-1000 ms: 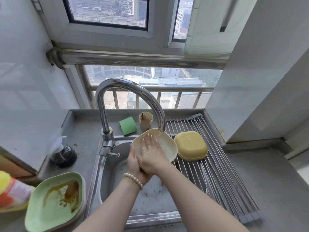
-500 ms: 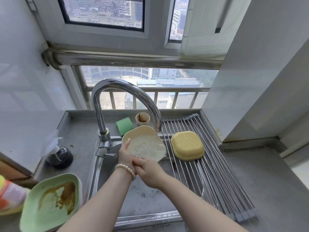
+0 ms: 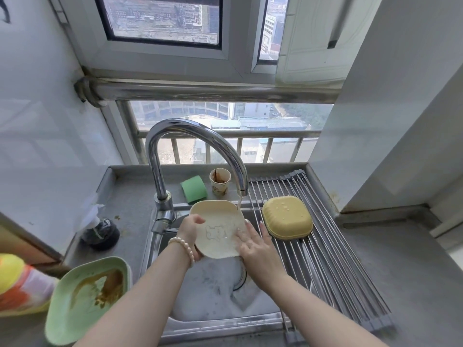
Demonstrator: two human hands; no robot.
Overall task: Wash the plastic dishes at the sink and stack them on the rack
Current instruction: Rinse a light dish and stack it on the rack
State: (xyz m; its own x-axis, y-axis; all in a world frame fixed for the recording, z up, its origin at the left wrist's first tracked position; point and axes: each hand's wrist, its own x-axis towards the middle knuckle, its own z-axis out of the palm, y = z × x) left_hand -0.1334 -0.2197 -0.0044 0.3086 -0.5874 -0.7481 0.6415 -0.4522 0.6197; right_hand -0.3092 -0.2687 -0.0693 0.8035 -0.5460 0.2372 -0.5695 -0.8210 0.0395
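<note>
Held tilted over the steel sink basin (image 3: 215,291), directly under the spout of the curved chrome tap (image 3: 200,136) where a thin stream of water lands on its far edge: one cream square plastic plate (image 3: 217,227) with a faint bear outline, left hand (image 3: 191,232) curled round its left rim, right hand (image 3: 253,242) laid flat with straight fingers on its wet face. Right of the tap, on the steel roll-up rack (image 3: 333,246): one yellow square plastic bowl (image 3: 286,217), upside down. Left of the tap: one pale green plastic plate (image 3: 85,296) smeared brown and, partly out of view, perhaps one yellow-and-orange bottle (image 3: 17,286); behind the tap: one green sponge (image 3: 194,189) and one stained paper cup (image 3: 220,181).
</note>
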